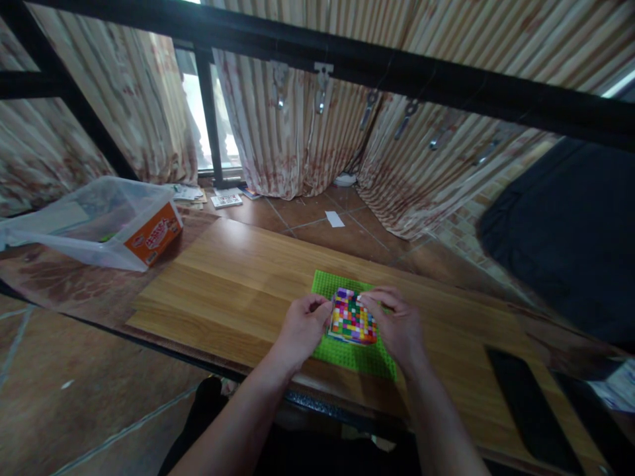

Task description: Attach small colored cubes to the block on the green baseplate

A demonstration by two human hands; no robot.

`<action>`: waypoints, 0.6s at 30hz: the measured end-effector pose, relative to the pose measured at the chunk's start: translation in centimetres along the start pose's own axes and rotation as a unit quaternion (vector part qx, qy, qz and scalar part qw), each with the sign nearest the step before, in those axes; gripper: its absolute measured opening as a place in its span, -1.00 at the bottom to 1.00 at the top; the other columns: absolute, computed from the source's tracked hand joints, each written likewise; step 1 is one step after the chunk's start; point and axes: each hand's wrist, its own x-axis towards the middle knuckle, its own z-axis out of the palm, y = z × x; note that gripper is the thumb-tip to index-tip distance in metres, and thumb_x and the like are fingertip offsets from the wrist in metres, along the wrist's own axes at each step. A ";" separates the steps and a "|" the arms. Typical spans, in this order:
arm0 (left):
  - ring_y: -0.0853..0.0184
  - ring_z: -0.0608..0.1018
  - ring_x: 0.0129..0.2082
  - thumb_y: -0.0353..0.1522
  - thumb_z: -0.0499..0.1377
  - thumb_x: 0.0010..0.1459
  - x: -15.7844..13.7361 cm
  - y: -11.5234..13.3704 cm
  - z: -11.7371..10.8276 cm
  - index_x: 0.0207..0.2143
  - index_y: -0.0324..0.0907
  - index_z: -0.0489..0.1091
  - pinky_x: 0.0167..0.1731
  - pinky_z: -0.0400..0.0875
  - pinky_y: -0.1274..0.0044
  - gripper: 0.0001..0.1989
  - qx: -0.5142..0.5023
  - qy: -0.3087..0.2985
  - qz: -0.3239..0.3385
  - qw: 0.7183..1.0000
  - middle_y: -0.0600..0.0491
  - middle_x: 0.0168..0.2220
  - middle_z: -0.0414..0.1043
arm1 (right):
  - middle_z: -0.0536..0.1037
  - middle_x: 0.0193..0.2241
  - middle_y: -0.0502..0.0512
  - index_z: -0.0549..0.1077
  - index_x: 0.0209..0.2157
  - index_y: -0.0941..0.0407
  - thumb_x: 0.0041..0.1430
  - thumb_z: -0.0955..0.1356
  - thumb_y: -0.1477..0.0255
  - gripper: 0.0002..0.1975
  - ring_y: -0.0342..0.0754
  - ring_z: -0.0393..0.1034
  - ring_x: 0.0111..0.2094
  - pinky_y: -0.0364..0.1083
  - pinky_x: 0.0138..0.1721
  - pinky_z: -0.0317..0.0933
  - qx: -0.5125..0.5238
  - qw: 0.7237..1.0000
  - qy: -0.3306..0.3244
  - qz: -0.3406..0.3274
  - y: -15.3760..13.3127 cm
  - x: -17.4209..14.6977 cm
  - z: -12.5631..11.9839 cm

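Note:
A block of small multicoloured toy bricks (353,317) stands on a green studded baseplate (325,283), which lies on a wooden board. My left hand (302,327) is closed at the block's left side, thumb and curled fingers against its edge. Above the block's far right corner, my right hand (401,327) pinches what looks like a small white brick (360,299). The fingers partly hide that brick, so I cannot tell whether it touches the studs below.
The wooden board (238,277) lies on a low table. At the left is a clear plastic bin (112,244) with an orange label. A dark flat panel (530,403) lies at the right. Beyond are a black metal bar (297,49), curtains and papers on the tiled floor.

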 end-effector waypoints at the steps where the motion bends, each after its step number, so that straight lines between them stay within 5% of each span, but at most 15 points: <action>1: 0.56 0.06 -0.73 -0.24 0.19 0.03 0.0 -0.1 0.0 -0.54 -0.18 0.28 -0.69 -0.13 0.61 -0.77 0.003 0.007 0.003 1.000 0.25 -0.70 0.11 | 0.52 -0.33 0.07 0.60 -0.45 0.01 0.02 0.41 0.22 -0.82 0.02 0.40 -0.23 0.06 -0.11 0.23 -0.016 1.000 -0.004 -0.008 0.1 0.1 0.2; 12: 0.54 0.10 -0.71 -0.26 0.20 0.01 -0.1 -0.2 0.1 -0.52 -0.18 0.33 -0.65 -0.08 0.61 -0.81 -0.011 0.001 0.003 1.000 0.24 -0.69 0.14 | 0.49 -0.20 0.10 0.57 -0.49 0.04 -0.02 0.43 0.25 -0.84 0.05 0.38 -0.12 0.09 0.01 0.15 -0.020 0.999 -0.023 -0.011 0.4 1.2 1.9; 18: 0.52 0.16 -0.69 -0.27 0.21 0.00 -0.1 -0.2 0.0 -0.54 -0.18 0.33 -0.64 -0.03 0.61 -0.81 -0.009 -0.001 0.010 1.000 0.22 -0.69 0.15 | 0.57 -0.35 0.07 0.54 -0.35 0.09 -0.07 0.44 0.22 -0.74 0.00 0.42 -0.33 0.02 -0.20 0.24 0.029 0.994 -0.059 0.093 0.3 1.3 2.1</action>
